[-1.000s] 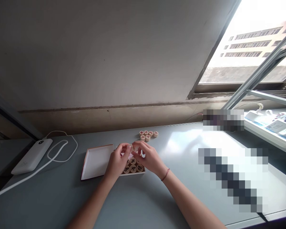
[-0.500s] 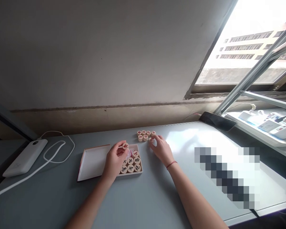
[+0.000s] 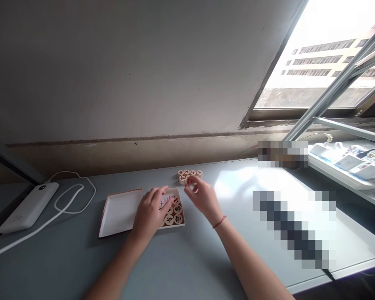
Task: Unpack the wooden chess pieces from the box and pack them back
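Note:
My left hand is over the left part of a shallow white box. Its fingers are stretched out and its thumb is apart, with no piece visible in it. Inside the box are round wooden Chinese chess pieces with black characters, one with a red character, and a pink-lined paper. To the right, my right hand is closed in a pinch just above the table; what its fingertips hold, if anything, is hidden. Behind it sits a group of red-character chess pieces, partly covered by the fingers.
The open box lid lies left of the box. Farther left are a white power bank and a white cable. A metal shelf holding small items stands at the right, below the window. A wall rises behind the table.
The red-character piece in my left hand is out of sight, and that hand has lowered over the box with fingers extended. My right hand has moved left from the red pieces toward the box.

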### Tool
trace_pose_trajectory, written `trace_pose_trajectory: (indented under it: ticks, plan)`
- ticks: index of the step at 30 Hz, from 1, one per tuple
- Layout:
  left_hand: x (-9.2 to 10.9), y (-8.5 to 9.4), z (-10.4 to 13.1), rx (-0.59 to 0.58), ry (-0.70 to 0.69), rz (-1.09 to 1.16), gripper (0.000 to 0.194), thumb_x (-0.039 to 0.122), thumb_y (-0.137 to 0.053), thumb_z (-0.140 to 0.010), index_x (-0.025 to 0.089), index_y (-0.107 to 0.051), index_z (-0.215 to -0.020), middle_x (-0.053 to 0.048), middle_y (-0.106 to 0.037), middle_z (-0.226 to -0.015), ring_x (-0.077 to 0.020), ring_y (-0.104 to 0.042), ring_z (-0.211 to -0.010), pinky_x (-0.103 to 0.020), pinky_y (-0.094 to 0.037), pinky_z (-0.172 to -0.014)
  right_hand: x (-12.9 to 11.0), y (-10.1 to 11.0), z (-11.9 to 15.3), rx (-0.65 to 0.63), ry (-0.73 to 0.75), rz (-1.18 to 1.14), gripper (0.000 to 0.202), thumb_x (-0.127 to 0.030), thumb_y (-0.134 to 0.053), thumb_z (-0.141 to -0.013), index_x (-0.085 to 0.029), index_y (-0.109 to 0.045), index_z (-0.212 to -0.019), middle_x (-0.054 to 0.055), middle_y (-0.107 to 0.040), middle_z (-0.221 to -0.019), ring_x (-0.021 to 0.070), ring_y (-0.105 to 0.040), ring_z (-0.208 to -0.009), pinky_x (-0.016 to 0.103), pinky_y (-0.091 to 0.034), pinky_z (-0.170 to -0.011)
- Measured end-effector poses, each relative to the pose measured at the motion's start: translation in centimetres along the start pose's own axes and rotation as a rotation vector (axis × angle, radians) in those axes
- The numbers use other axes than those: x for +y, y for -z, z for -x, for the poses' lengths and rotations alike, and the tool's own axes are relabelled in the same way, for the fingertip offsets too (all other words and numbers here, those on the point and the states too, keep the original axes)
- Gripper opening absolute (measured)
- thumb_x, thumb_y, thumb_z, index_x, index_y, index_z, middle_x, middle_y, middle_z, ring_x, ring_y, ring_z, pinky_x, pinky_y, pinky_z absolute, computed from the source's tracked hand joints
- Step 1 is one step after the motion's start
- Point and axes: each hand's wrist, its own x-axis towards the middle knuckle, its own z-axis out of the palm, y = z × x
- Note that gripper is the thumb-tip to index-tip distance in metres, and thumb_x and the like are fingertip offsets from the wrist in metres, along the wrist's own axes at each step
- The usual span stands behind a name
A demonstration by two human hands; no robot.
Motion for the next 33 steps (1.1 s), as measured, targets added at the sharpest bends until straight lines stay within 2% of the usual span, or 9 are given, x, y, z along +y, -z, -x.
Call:
trace_pose_trajectory:
  ticks: [3,6,10,14,18,24,33]
  plan:
    - [-1.1,0.5,-0.1,-0.033,0.045,-0.135,0.026,0.030,-0.048,-0.090,0.022,-0.058,-0.113,-0.006,-0.063,-0.098,-0.0209,-0.062,-0.089,-0.031,-0.050,-0.077,3.1,0.4,-1.1,0.062,-0.075,0.216,0.018,-0.027,-0.048,-0.084,-0.021,-0.062,-0.092,0.005,-0.067,-0.094,0.0145,-0.056,-0.062,0.026,-0.039,-0.057]
    - [-2.5,0.9,0.0,-0.096,0.116,-0.294,0.025,0.029,-0.049,-0.088,0.023,-0.064,-0.108,-0.007,-0.059,-0.094,-0.0214,-0.061,-0.084,-0.030,-0.049,-0.070,4.9,0.3,-1.5,0.025,-0.096,0.298,0.021,-0.029,-0.045,-0.087,-0.021,-0.063,-0.095,0.006,-0.066,-0.093,0.0160,-0.058,-0.067,0.025,-0.037,-0.057]
    - [-3.5,1.2,-0.1,-0.240,0.272,-0.324,0.026,0.029,-0.047,-0.089,0.024,-0.065,-0.107,-0.005,-0.054,-0.090,-0.0191,-0.060,-0.081,-0.026,-0.046,-0.064,5.7,-0.4,-1.5,-0.024,-0.118,0.328,0.024,-0.025,-0.048,-0.085,-0.025,-0.062,-0.105,0.004,-0.065,-0.094,0.0157,-0.058,-0.071,0.024,-0.035,-0.057]
    - [-3.5,1.2,-0.3,-0.363,0.384,-0.238,0.031,0.018,-0.040,-0.089,0.024,-0.062,-0.111,-0.005,-0.056,-0.096,-0.0160,-0.061,-0.077,-0.025,-0.043,-0.063,5.9,-0.7,-1.6,-0.033,-0.133,0.332,0.026,-0.023,-0.048,-0.085,-0.026,-0.059,-0.108,0.002,-0.066,-0.096,0.0154,-0.059,-0.072,0.023,-0.033,-0.056]
    - [-3.4,1.1,-0.4,-0.368,0.392,-0.194,0.034,0.011,-0.038,-0.087,0.023,-0.061,-0.109,-0.004,-0.058,-0.101,-0.0152,-0.062,-0.077,-0.025,-0.043,-0.064,6.0,-1.0,-1.6,-0.012,-0.131,0.314,0.025,-0.023,-0.047,-0.086,-0.026,-0.055,-0.110,0.001,-0.067,-0.101,0.0161,-0.060,-0.075,0.023,-0.031,-0.054]
    - [-3.5,1.0,-0.4,-0.355,0.391,-0.201,0.031,0.010,-0.038,-0.087,0.022,-0.062,-0.104,-0.004,-0.059,-0.100,-0.0166,-0.062,-0.080,-0.026,-0.042,-0.064,6.0,-1.2,-1.6,-0.009,-0.116,0.311,0.019,-0.024,-0.045,-0.088,-0.026,-0.056,-0.103,0.001,-0.067,-0.104,0.0164,-0.060,-0.075,0.023,-0.029,-0.053]
    - [-3.7,0.9,-0.3,-0.345,0.387,-0.193,0.029,0.010,-0.040,-0.087,0.021,-0.063,-0.100,-0.005,-0.060,-0.099,-0.0158,-0.063,-0.077,-0.025,-0.043,-0.064,6.1,-1.4,-1.8,-0.013,-0.113,0.320,0.020,-0.025,-0.045,-0.089,-0.027,-0.055,-0.106,0.001,-0.067,-0.103,0.0169,-0.060,-0.076,0.023,-0.029,-0.053]
